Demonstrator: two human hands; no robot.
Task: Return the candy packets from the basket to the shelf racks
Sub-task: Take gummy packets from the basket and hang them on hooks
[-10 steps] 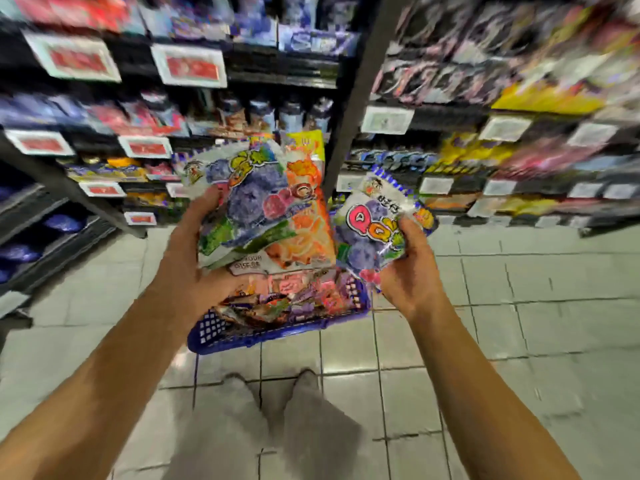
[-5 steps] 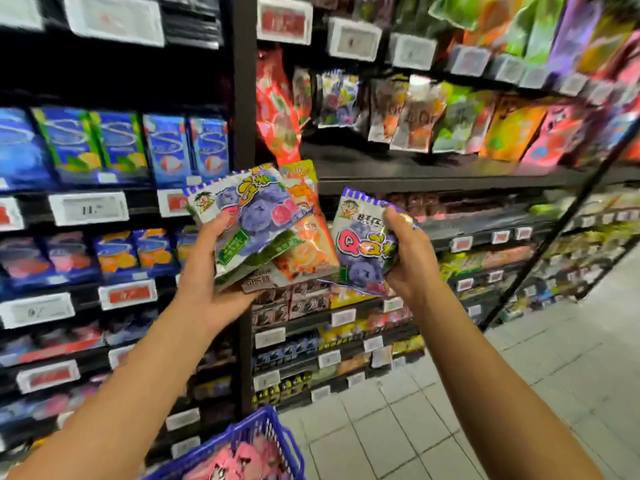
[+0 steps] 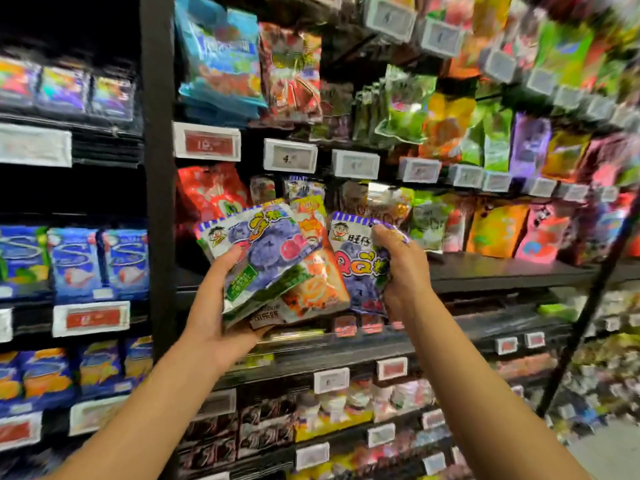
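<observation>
The left hand (image 3: pixel 214 306) grips a fan of candy packets (image 3: pixel 273 258), thumb curled over the front, and the right hand (image 3: pixel 403 271) pinches one purple packet (image 3: pixel 356 265) at its top corner. This looks like the carrying step; next, I think, each packet must be matched to its row. The shelf racks (image 3: pixel 485 271) behind the fingers hold many bags; the basket is not in view.

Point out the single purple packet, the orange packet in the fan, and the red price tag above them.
purple packet (image 3: pixel 360 268), head view, printed front.
orange packet (image 3: pixel 320 285), head view, lower front.
red price tag (image 3: pixel 206 144), head view, red panel.
</observation>
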